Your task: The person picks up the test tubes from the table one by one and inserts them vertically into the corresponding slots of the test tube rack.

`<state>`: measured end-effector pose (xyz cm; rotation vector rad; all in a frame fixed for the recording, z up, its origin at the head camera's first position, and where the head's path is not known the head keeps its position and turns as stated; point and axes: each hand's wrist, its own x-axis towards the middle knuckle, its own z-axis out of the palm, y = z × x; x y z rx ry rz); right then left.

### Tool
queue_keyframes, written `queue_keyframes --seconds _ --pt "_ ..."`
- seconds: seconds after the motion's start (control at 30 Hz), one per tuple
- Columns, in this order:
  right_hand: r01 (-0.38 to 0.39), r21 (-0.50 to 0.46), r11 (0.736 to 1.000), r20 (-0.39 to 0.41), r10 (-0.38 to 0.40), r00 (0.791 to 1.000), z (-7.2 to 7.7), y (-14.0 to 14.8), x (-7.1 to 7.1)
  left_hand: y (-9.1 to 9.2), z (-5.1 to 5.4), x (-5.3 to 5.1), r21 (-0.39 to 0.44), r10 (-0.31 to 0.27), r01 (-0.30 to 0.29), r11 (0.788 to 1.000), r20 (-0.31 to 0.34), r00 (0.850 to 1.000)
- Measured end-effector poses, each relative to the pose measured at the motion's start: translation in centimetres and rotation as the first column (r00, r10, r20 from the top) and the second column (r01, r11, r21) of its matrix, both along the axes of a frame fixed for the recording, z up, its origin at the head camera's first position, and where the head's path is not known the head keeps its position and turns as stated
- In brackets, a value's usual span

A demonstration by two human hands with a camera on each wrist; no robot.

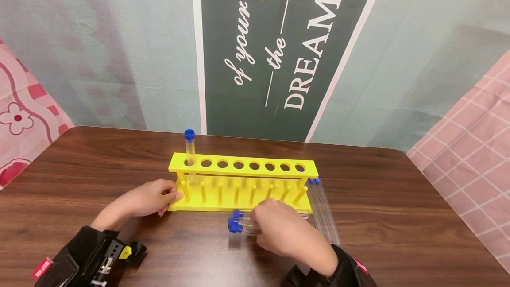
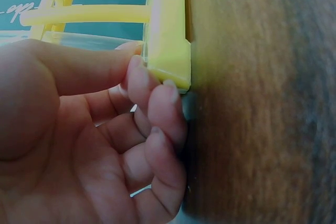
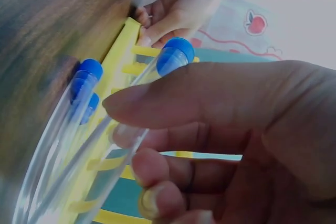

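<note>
A yellow test tube rack [image 1: 227, 206] stands on the table, with a row of holes on top and pegs below. One blue-capped test tube [image 1: 191, 149] is upright in its leftmost hole. My left hand [image 1: 151, 198] pinches the left end of the rack's base between thumb and fingers. In front of the rack, my right hand [image 1: 279, 229] pinches a blue-capped test tube [image 3: 176, 59] between thumb and fingers. Other capped test tubes [image 3: 86, 80] lie beside it, close to the rack's front edge. The right hand partly covers these tubes in the head view.
More clear test tubes [image 1: 324, 211] with blue caps lie side by side past the rack's right end. The brown wooden table [image 1: 390, 207] reaches back to a printed cloth [image 1: 167, 56]. Pink patterned cloth [image 1: 474, 145] hangs at the sides.
</note>
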<state>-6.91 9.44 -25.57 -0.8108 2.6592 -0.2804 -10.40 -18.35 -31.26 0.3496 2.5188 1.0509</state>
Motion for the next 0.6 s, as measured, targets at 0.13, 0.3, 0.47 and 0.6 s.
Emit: queue_keyframes --seconds 0.13,0.3,0.47,0.6 --pt "-0.004 -0.042 0.999 -0.004 0.003 1.0 0.5 0.3 0.0 -0.1 0.0 0.0 -0.009 0.005 -0.005 1.0 0.0 1.0" --pt "-0.002 -0.093 0.996 0.0 0.002 1.0 1.0 0.6 -0.1 -0.1 -0.1 -0.1 -0.018 0.006 -0.007 1.0 -0.005 1.0" --pt "-0.008 -0.131 0.991 -0.018 0.006 1.0 1.5 1.0 -0.1 -0.1 -0.1 0.0 -0.021 0.012 -0.012 1.0 0.0 1.0" --pt "-0.04 -0.157 0.987 -0.075 0.029 0.997 1.8 1.3 0.0 0.0 -0.1 0.0 -0.02 0.011 -0.011 1.0 -0.005 1.0"
